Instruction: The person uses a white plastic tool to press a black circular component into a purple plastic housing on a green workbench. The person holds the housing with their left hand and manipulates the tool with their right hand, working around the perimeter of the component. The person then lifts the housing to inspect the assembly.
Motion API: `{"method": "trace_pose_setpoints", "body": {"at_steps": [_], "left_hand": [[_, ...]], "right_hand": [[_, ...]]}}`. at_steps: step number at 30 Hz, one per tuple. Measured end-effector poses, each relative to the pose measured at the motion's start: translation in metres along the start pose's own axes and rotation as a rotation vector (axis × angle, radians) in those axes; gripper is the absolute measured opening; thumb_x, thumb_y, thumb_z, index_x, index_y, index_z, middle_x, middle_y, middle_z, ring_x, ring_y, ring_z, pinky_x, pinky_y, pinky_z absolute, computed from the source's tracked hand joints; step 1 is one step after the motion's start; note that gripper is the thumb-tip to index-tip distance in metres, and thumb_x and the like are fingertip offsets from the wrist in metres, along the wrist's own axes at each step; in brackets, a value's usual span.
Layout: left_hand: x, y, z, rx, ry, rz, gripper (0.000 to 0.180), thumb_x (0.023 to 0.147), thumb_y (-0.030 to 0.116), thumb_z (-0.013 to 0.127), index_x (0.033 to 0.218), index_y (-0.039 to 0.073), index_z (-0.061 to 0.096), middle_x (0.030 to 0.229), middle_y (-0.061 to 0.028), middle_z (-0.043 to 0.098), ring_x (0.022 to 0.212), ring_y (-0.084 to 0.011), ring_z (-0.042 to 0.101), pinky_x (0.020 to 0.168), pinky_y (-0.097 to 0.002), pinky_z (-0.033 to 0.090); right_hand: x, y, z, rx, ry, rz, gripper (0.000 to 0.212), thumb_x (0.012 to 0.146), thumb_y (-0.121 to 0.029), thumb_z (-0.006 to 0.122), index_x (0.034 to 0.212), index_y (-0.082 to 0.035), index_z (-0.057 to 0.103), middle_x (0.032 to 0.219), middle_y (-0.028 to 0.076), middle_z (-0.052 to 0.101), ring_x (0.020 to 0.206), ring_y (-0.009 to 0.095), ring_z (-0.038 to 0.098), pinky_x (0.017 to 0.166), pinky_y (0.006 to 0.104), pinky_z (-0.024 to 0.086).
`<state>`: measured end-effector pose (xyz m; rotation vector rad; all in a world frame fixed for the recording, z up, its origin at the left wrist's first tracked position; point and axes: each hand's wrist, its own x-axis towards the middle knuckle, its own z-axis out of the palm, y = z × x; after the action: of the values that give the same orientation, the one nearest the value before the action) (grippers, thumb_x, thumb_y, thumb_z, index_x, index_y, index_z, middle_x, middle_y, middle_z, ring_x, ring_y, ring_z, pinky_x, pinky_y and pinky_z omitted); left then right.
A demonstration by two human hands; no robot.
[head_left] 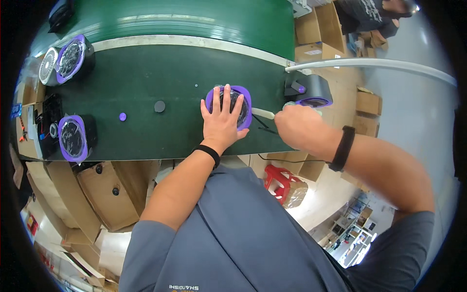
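My left hand (222, 116) lies flat with fingers spread over a rounded, purple-rimmed unit (247, 103) with a dark face under clear film. To its right, my right hand (300, 127) is closed in a fist round a tool with a pale, stick-like shaft (263, 113). The shaft's left end meets or lies close against the unit's right side; its working end cannot be made out. A dark cord (265, 127) runs by the unit below the shaft. Beyond my right hand stands a dark grey device (317, 86) with a purple rim.
A purple cap (122, 117) and a dark disc (159, 106) lie on the green table (180, 136). More purple-rimmed units (73, 138) stand at the left. A pale curved tube (374, 62) crosses the upper right. Cartons (109, 194) and a red stool (278, 179) stand below the table edge.
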<state>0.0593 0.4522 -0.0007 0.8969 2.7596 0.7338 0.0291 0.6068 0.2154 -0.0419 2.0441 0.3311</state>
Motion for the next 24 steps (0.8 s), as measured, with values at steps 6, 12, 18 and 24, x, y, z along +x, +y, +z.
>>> {"method": "trace_pose_setpoints", "body": {"at_steps": [6, 12, 18, 24], "left_hand": [[0.002, 0.001, -0.002, 0.003, -0.026, 0.012, 0.114, 0.064, 0.06, 0.094, 0.163, 0.03, 0.048, 0.178, -0.0199, 0.027, 0.163, -0.0475, 0.021, 0.114, -0.0801, 0.033], [0.001, 0.004, -0.001, 0.01, -0.032, 0.024, 0.113, 0.065, 0.061, 0.093, 0.164, 0.03, 0.048, 0.178, -0.02, 0.026, 0.164, -0.0477, 0.02, 0.114, -0.0813, 0.032], [0.001, 0.002, -0.004, 0.026, -0.044, 0.011, 0.112, 0.067, 0.061, 0.093, 0.164, 0.029, 0.047, 0.178, -0.0207, 0.025, 0.164, -0.0478, 0.019, 0.115, -0.0819, 0.03], [0.001, 0.0, -0.005, 0.002, -0.059, 0.021, 0.111, 0.069, 0.06, 0.092, 0.165, 0.029, 0.046, 0.178, -0.0208, 0.024, 0.164, -0.0486, 0.018, 0.115, -0.0816, 0.03]], "right_hand": [[0.012, 0.027, -0.002, 0.038, 0.052, 0.036, 0.02, 0.084, -0.015, 0.072, 0.095, -0.004, 0.084, 0.095, 0.023, 0.08, 0.095, 0.043, 0.08, 0.081, 0.05, 0.065], [0.023, 0.035, 0.054, 0.262, 0.043, 0.136, 0.02, 0.092, -0.014, 0.068, 0.099, -0.005, 0.084, 0.1, 0.023, 0.081, 0.096, 0.04, 0.081, 0.081, 0.0496, 0.065], [0.003, 0.004, 0.003, -0.059, 0.107, -0.085, 0.021, 0.089, -0.016, 0.067, 0.09, -0.002, 0.083, 0.095, 0.021, 0.081, 0.09, 0.042, 0.08, 0.077, 0.0474, 0.065], [-0.001, 0.009, -0.001, -0.052, 0.167, -0.028, 0.022, 0.092, -0.018, 0.068, 0.093, -0.003, 0.084, 0.098, 0.022, 0.081, 0.091, 0.038, 0.081, 0.078, 0.0489, 0.065]]}}
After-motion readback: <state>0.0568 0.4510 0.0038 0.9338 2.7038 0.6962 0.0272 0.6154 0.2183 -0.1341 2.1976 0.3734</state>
